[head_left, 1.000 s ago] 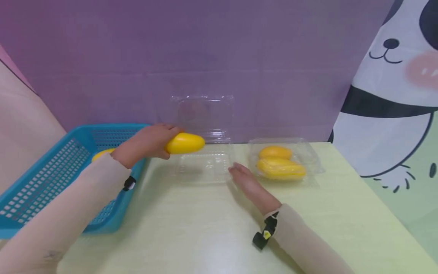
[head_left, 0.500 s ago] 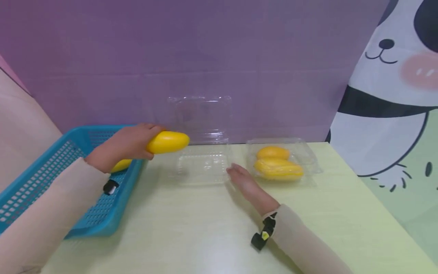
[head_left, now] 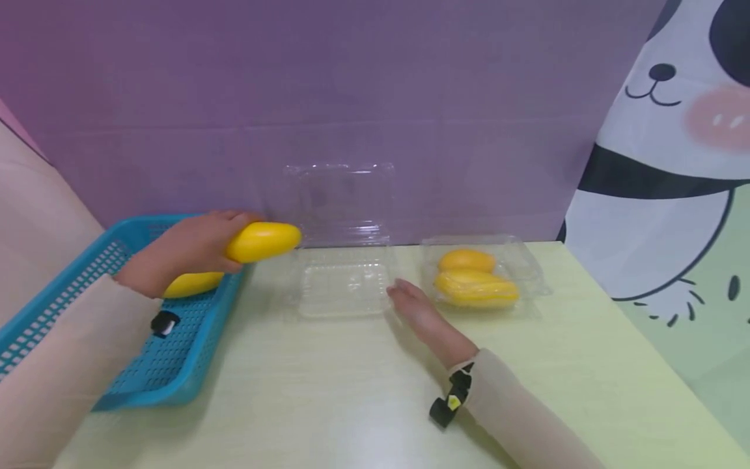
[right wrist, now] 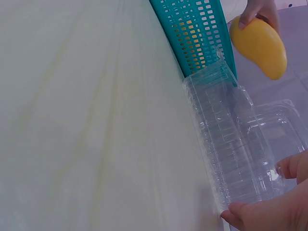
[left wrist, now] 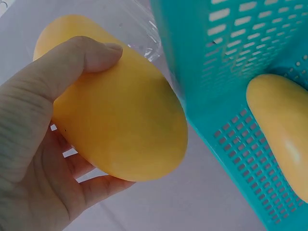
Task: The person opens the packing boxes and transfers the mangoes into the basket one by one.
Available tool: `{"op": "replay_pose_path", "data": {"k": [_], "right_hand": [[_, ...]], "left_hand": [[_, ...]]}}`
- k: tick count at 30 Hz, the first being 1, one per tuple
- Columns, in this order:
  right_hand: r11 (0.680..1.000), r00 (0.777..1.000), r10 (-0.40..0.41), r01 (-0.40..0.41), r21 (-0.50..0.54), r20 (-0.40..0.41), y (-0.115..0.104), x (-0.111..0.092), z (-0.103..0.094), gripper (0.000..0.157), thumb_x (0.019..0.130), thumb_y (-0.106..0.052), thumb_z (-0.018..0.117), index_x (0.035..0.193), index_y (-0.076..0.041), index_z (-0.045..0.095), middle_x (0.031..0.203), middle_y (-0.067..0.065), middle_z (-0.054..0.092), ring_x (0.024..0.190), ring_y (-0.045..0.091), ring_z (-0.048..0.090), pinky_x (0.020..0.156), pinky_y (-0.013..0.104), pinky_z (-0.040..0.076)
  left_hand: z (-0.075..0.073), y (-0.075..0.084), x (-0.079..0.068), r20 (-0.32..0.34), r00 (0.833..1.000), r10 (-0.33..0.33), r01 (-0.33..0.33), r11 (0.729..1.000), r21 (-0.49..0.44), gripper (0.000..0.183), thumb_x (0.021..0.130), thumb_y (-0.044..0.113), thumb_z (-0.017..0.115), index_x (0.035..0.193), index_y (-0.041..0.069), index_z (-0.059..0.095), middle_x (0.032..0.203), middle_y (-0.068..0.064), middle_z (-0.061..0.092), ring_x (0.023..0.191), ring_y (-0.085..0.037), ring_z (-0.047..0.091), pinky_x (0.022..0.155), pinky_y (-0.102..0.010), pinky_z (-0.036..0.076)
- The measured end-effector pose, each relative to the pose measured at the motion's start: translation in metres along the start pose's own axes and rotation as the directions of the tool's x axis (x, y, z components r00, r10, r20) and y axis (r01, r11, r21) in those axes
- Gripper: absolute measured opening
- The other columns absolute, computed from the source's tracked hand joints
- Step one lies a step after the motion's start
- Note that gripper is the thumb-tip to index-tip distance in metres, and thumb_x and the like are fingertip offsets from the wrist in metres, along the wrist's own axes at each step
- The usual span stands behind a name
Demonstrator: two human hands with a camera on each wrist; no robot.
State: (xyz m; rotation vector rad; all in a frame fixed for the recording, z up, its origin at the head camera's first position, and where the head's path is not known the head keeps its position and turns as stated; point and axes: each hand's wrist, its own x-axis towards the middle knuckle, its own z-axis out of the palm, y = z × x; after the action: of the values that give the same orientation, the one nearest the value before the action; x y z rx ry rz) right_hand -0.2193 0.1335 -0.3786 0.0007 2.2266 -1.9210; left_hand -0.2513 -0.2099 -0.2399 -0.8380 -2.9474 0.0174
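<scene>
My left hand (head_left: pixel 190 247) grips a yellow mango (head_left: pixel 265 241) at the right rim of the blue basket (head_left: pixel 199 365). In the left wrist view the thumb lies over the mango (left wrist: pixel 120 115) and the fingers support it from the other side. Another mango (head_left: pixel 193 284) lies in the basket, partly hidden by my left arm. A clear plastic clamshell box (head_left: pixel 346 309) stands with its lid raised and nothing inside. My right hand (head_left: pixel 424 319) touches that box's right side with fairly straight fingers.
To the right, a second clear box (head_left: pixel 530 267) contains two yellow fruits (head_left: pixel 477 290), one behind the other. A purple cloth (head_left: pixel 351 78) hangs behind the pale table (head_left: pixel 322 391). A panda-print cloth (head_left: pixel 656 156) is at the right.
My left hand has moved left with the mango, from near the raised-lid box to the basket's rim, uncovering more of the mango in the basket. My right hand stays at the box.
</scene>
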Motion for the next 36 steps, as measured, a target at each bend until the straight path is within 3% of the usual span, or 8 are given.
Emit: {"op": "replay_pose_path", "data": {"k": [15,27,36], "right_hand": [[0.999,1.0,0.028,-0.028,-0.021,-0.004,-0.001,0.0,0.0,0.063,0.098,-0.023,0.043,0.147,0.007,0.018,0.153,0.027,0.019,0.139,0.042,0.024,0.116,0.05,0.021],[1.0,1.0,-0.007,0.007,-0.004,0.004,-0.002,0.001,-0.001,0.063,0.098,-0.021,0.044,0.146,0.009,0.017,0.152,0.029,0.018,0.139,0.043,0.024,0.116,0.05,0.021],[1.0,1.0,-0.013,0.013,0.012,0.015,-0.001,0.001,-0.002,0.063,0.098,-0.021,0.043,0.146,0.009,0.016,0.152,0.03,0.018,0.139,0.044,0.024,0.116,0.051,0.02]], "left_hand": [[0.004,-0.025,-0.007,0.044,0.996,-0.072,0.073,0.997,-0.01,0.068,0.073,0.016,0.078,0.132,0.007,0.045,0.11,-0.012,0.061,0.082,-0.023,0.052,0.073,-0.044,0.05],[0.004,-0.042,-0.018,0.093,0.989,-0.113,0.116,0.993,-0.026,0.071,0.075,0.018,0.075,0.135,0.004,0.04,0.104,-0.012,0.061,0.079,-0.022,0.051,0.07,-0.044,0.049],[0.014,-0.066,-0.022,0.112,0.986,-0.12,0.126,0.991,-0.052,0.071,0.075,0.02,0.076,0.132,-0.002,0.039,0.101,-0.014,0.06,0.079,-0.024,0.051,0.072,-0.045,0.048]]}}
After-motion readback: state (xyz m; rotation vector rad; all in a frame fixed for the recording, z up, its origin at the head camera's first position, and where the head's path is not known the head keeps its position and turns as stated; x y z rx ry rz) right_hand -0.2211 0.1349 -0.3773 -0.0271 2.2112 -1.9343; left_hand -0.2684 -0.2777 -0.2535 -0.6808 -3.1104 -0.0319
